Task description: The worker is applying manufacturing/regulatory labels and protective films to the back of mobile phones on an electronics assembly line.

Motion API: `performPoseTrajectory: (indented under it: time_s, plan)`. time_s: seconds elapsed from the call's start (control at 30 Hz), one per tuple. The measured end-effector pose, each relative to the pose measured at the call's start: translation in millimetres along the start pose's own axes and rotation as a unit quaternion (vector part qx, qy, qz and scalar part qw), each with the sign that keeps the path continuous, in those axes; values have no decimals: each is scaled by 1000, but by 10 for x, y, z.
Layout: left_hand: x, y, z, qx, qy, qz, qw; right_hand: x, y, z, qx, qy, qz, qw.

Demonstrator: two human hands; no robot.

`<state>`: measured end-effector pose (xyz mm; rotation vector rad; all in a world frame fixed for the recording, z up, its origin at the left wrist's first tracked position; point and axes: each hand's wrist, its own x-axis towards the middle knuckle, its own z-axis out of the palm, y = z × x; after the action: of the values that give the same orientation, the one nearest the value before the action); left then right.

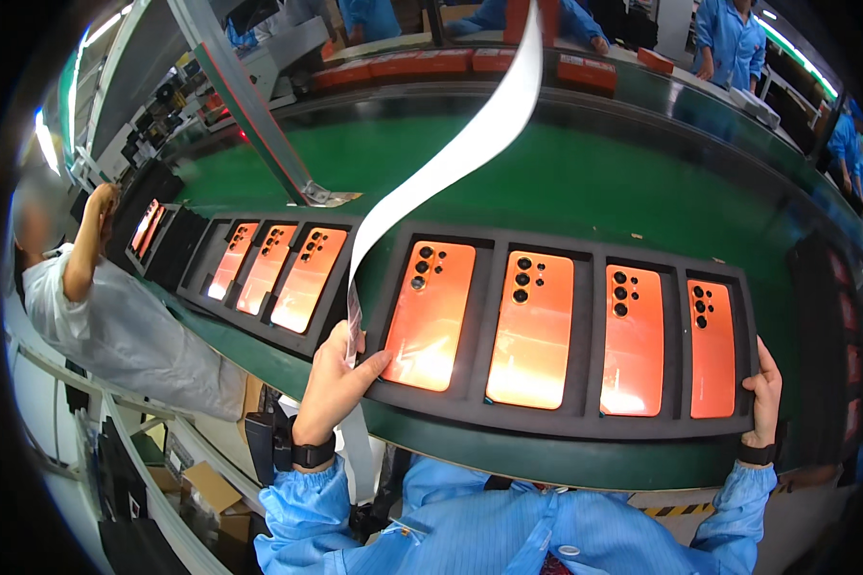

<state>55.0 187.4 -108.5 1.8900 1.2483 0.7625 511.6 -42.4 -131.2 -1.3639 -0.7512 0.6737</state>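
Observation:
A black foam tray (566,422) lies before me with several orange phones, each in its own slot with its camera side up; one is the leftmost phone (430,316). My left hand (340,383) is closed at the tray's left end, its thumb over the edge. A long white strip (451,158) rises from that hand and curls up over the tray, its lower end partly hidden by the fingers. At the opposite end my right hand (765,398) grips the tray's side, thumb near the rightmost phone (711,350).
Left of my tray stands another foam tray (259,321) holding orange phones. Both rest on a green conveyor belt (566,182). A metal post (249,105) rises behind. A person in white (115,307) stands at left; red boxes (431,62) and people in blue are across the line.

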Motion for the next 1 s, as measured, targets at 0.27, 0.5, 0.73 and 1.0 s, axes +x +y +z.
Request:
performPoseTrajectory:
  time_s: [0.27, 0.5, 0.73, 1.0]
  plan:
    - [67, 15, -11, 86, 48, 28, 995, -5, -44, 216, -109, -2, -18, 994]
    - [-41, -2, -14, 82, 20, -6, 996, -28, -77, 195, 0, -53, -6, 999]
    - [-32, -487, -44, -377, -54, -217, 899, 67, 248, -212, 106, -33, 116, 987]
    - [-103, -558, 163, -338, -52, -202, 918, -75, 251, -180, 167, -32, 93, 981]
